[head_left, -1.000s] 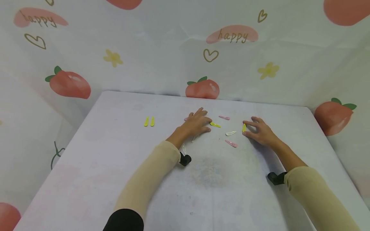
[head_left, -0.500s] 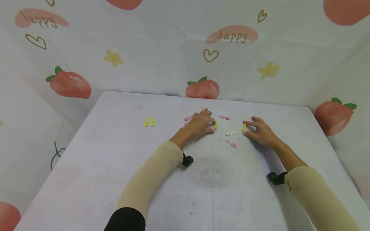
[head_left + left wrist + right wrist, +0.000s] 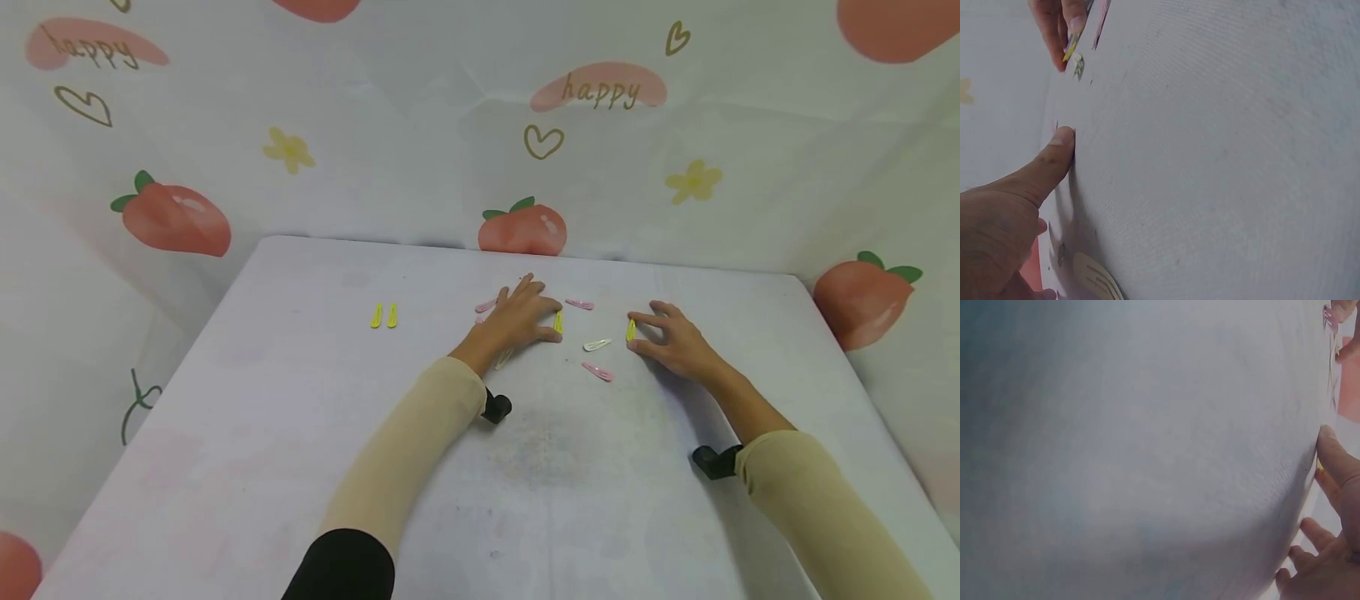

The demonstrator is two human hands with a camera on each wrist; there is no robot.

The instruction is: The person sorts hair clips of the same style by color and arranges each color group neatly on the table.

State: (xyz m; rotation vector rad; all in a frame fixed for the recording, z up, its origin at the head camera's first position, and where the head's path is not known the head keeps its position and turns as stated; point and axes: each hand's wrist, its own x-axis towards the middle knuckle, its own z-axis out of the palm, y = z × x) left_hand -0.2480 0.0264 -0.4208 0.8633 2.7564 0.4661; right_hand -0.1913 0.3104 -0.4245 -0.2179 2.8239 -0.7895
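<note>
In the head view my left hand [image 3: 513, 321] has thumb and index finger at the two ends of a yellow hair clip [image 3: 558, 322], pinching it at the table. To the right, my right hand [image 3: 675, 340] holds another yellow hair clip [image 3: 631, 331] the same way, lengthwise between thumb and index finger. Between the hands lie a white hair clip [image 3: 597, 345] and two pink ones, one farther back [image 3: 580, 305] and one nearer [image 3: 597, 372]. The left wrist view shows the left thumb [image 3: 1054, 156] low over the cloth; its clip is hidden there.
Two yellow hair clips [image 3: 384, 316] stand side by side on the left of the white-covered table [image 3: 247, 417]. A pink clip [image 3: 486, 306] and a white clip [image 3: 503, 360] are partly covered by the left hand and wrist. A printed curtain [image 3: 405, 108] hangs behind.
The left hand's yellow clip has turned from lying sideways to pointing front to back, and the thumb now meets its near end. The left forearm shifted slightly right. The right hand stayed put.
</note>
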